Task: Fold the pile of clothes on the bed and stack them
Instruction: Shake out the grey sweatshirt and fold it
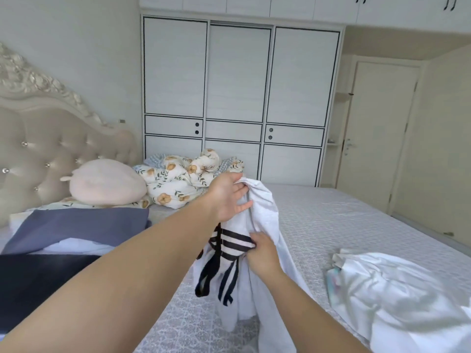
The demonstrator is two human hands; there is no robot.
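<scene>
No legible writing or brand name anywhere – only a black three-stripe motif printed on the white garment (257, 225), its bars bent and broken by the folds, too crumpled to read as a logo.

Held up above the bed (331, 215), near its middle, hanging in long loose folds with the lower hem touching the patterned grey cover. Plain white cloth, soft and creased, the black stripes showing on the side facing left.

Left hand (229, 197) raised at the top of the garment, fingers curled over its upper edge and gripping it, thumb lying along the cloth below. Right hand (262, 253) lower down, fingers pinching a fold just beside the striped print. Both forearms bare, reaching in from the lower edge.

To the right on the bed, a rumpled heap of white clothes (397, 289) with a pale pastel piece showing at its left edge – well apart from the held garment. To the left, folded pieces laid flat: a dark navy one (43, 276) nearest, a slate-blue one (76, 225) behind it over something white.

Further back, a pink round cushion (107, 182) against the tufted headboard (38, 149), a floral quilt (178, 179) bunched beside it, and a white wardrobe (239, 98) with black-lined panels.
</scene>
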